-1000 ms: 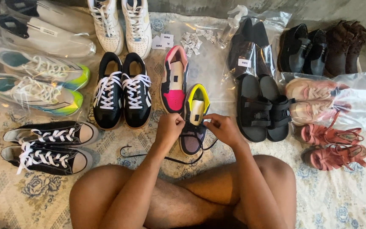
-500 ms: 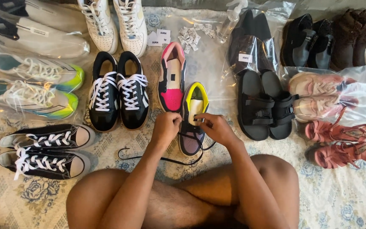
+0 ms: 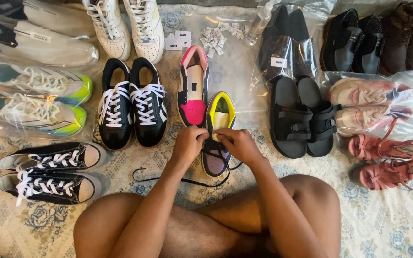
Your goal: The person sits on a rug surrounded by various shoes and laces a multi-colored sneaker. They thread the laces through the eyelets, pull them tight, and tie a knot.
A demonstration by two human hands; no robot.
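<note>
Both hands' fingers [image 3: 216, 137] now closer together over yellow-lined sneaker [image 3: 220, 129].

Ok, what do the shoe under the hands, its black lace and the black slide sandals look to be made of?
Shoe with the yellow collar: probably matte synthetic or suede panels; hands hide much of it. Black lace: thin, limp cord, likely woven fabric, trailing loose on the sheet. Black slide sandals: smooth, dull, moulded look suggests foam or rubber, with buckled straps. Both hands, left and right, rest on the shoe.

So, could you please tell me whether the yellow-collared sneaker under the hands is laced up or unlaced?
Unlaced, mostly: the black lace trails loose across the cloth beside the sneaker, both hands at its eyelets.
</note>
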